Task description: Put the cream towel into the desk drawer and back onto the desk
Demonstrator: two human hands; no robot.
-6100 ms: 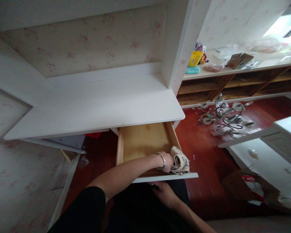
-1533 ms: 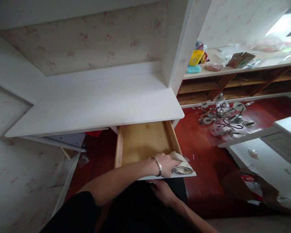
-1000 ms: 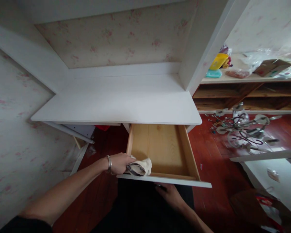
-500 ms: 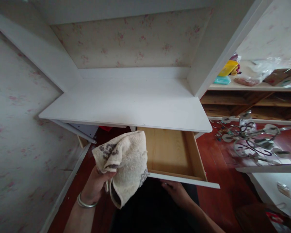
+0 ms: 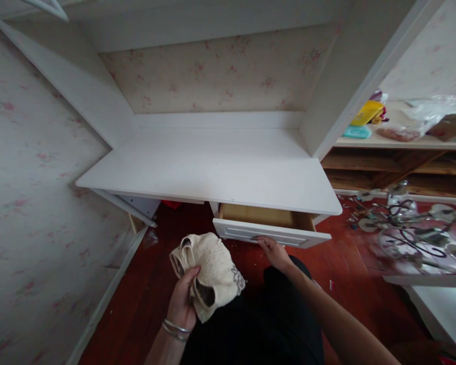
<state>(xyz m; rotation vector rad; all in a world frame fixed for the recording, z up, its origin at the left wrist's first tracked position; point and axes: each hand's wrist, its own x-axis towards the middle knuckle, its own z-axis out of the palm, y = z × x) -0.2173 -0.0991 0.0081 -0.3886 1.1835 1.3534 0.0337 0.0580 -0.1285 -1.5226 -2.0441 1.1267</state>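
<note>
Drawer (image 5: 285,236) under the white counter (image 5: 213,167) is now pushed in for the most part: from my distant seat I see its white front face, and only a strip of its wooden inside. Half a second ago it stood much further out, and I could look at much more of its bottom. The right hand (image 5: 275,252) is at the front of the drawer, and its fingers are bent and touch there; whether they are clamped on it or only press, I cannot tell. The left hand (image 5: 183,299) has its fingers clamped on the beige cloth (image 5: 216,266), with the thumb lying on top of the folds. This cloth is held over the red floor (image 5: 117,304), to the left of the drawer front and apart from it.

For the work, I judge it means that the cloth is out of the drawer's way, and that the inside is now harder to reach with it.

Compared with the frame of one second ago, the cloth has left the front left corner of the drawer, and the right hand, which was below the front edge close to the dark clothes (image 5: 251,329), has come to the front face. My view has also turned, and the metal lamp (image 5: 427,235) on the floor became blurred.
</note>
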